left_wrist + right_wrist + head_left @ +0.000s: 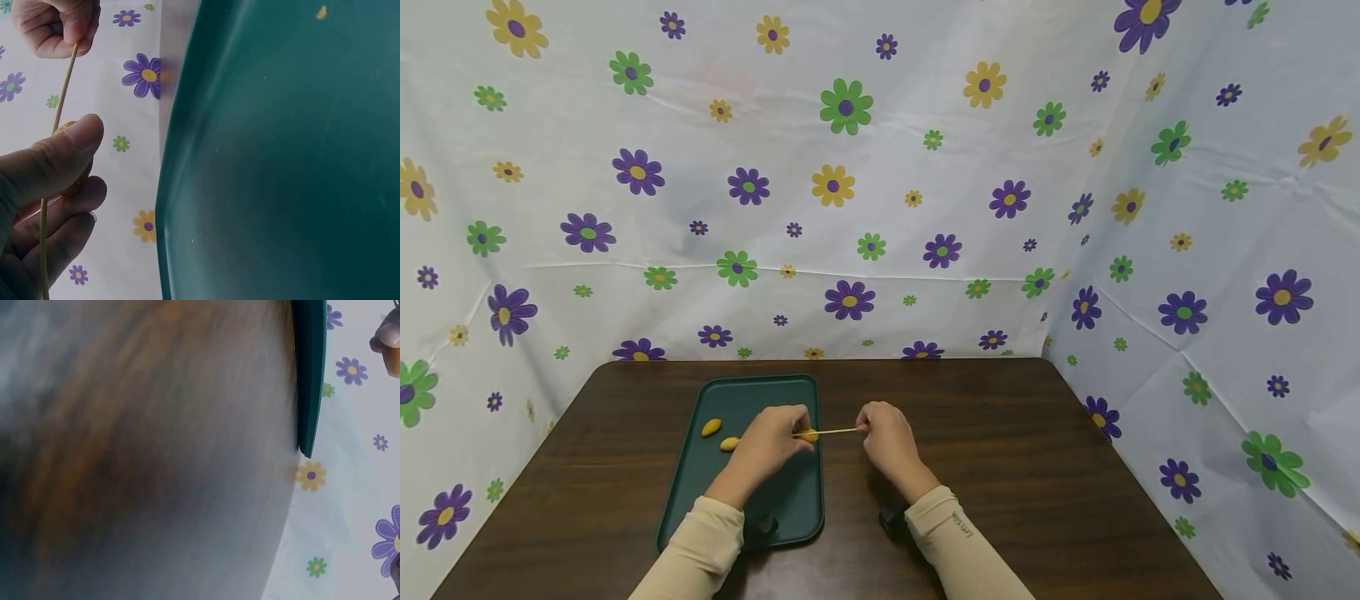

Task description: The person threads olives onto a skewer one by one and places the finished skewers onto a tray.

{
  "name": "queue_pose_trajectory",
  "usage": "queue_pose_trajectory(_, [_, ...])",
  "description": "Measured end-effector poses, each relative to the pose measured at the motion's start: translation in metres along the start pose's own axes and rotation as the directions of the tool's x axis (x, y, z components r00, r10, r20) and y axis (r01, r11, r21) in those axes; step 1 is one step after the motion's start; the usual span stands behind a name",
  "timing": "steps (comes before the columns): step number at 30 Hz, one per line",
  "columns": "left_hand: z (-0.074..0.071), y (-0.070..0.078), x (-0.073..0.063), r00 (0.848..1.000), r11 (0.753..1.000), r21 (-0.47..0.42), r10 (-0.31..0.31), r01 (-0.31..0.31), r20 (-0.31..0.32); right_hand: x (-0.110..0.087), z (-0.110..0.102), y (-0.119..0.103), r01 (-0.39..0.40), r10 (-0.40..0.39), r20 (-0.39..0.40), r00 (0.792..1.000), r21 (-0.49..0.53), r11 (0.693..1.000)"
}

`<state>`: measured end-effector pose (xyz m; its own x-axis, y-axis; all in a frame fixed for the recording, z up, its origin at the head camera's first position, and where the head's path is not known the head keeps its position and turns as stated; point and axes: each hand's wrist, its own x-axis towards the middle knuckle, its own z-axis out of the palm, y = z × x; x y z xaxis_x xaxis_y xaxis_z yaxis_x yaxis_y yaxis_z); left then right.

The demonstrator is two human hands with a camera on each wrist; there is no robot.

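My left hand [771, 440] is over the tray's right side, pinching a small yellow-brown oval piece of food [77, 182] between thumb and fingers. A thin wooden skewer [837, 432] runs from that piece across to my right hand [887, 437], whose thumb and fingertips pinch its far end. In the left wrist view the skewer [65, 90] also shows below the thumb, along the palm; where it meets the food is hidden by the thumb. Two more yellow oval pieces lie on the dark green tray [790, 496], one farther left [711, 427], the other [730, 444] beside my left hand.
The tray stands on a dark brown wooden table [1000, 467], left of centre. A white cloth with printed flowers [895, 150] hangs behind the table and along its sides. A yellow crumb [321, 12] lies on the tray.
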<state>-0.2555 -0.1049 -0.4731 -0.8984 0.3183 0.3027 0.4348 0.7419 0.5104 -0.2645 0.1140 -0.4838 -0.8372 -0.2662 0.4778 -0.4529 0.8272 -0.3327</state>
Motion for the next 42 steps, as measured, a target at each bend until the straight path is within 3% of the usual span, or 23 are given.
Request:
queue_pose_trajectory(19, [0.006, 0.003, 0.001, 0.997, 0.997, 0.012, 0.080, -0.080, -0.023, -0.001, 0.004, -0.009, -0.020, 0.018, 0.055, 0.998, 0.039, 0.999])
queue_pose_trajectory(27, [0.007, -0.001, -0.003, 0.999, 0.999, 0.031, 0.041, -0.040, -0.032, -0.003, 0.004, -0.010, -0.036, 0.031, 0.057, 0.998, 0.080, 0.996])
queue_pose_trajectory(31, [-0.002, -0.010, -0.005, 0.995, 0.994, 0.025, 0.104, -0.104, 0.002, -0.002, 0.001, -0.007, -0.032, 0.029, 0.039, 0.999, 0.083, 0.996])
queue_pose_trajectory(35, [-0.023, -0.028, -0.008, 0.987, 0.986, -0.053, 0.156, -0.158, -0.033, 0.000, -0.007, 0.001, -0.058, 0.058, 0.005, 0.998, 0.103, 0.993])
queue_pose_trajectory(38, [-0.039, -0.045, -0.018, 0.994, 0.992, -0.074, 0.094, -0.098, -0.051, 0.000, -0.012, 0.010, -0.078, 0.080, -0.009, 0.997, 0.122, 0.989])
queue_pose_trajectory(42, [-0.052, -0.067, -0.035, 0.999, 0.999, -0.030, -0.017, 0.018, 0.033, -0.001, -0.016, 0.022, -0.112, 0.112, 0.003, 0.994, 0.130, 0.985])
